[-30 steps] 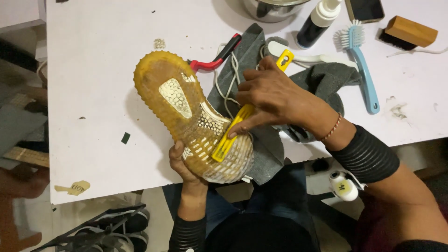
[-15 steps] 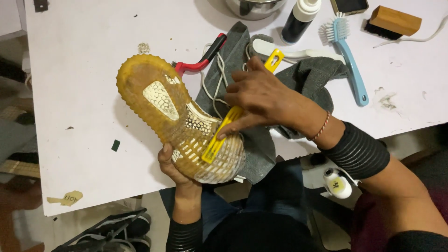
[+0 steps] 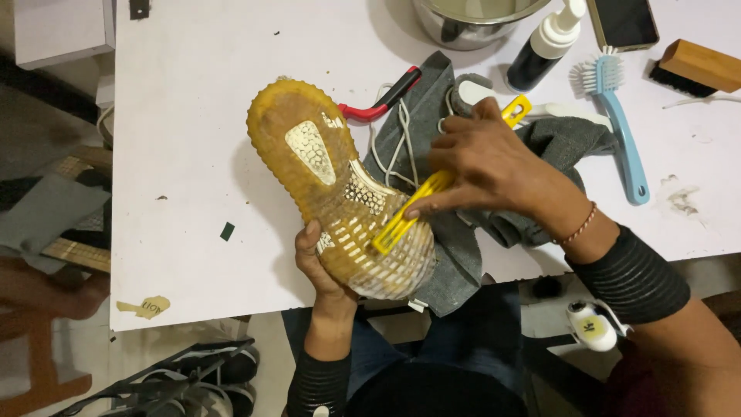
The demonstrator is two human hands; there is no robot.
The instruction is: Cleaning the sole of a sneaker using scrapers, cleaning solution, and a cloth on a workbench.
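A shoe (image 3: pixel 324 177) lies sole-up over the white table's near edge, its yellowish, dirty sole facing me. My left hand (image 3: pixel 320 266) grips the shoe's heel end from below. My right hand (image 3: pixel 482 162) holds a yellow brush (image 3: pixel 409 212) and presses its bristle end against the sole near the heel. The brush's handle end (image 3: pixel 515 110) sticks out past my fingers. White laces (image 3: pixel 394 147) lie on a grey cloth (image 3: pixel 556 147) under my right hand.
On the table (image 3: pixel 193 116) lie a red-and-black handled tool (image 3: pixel 382 100), a blue brush (image 3: pixel 617 123), a wooden brush (image 3: pixel 698 68), a dark bottle with a white pump (image 3: pixel 544 46), a metal bowl (image 3: pixel 471 19) and a phone (image 3: pixel 624 22). Shoes (image 3: pixel 185 382) sit on the floor.
My right hand has drawn the yellow brush along the sole toward the heel. The view has shifted, so the shoe and table sit further right in the picture.
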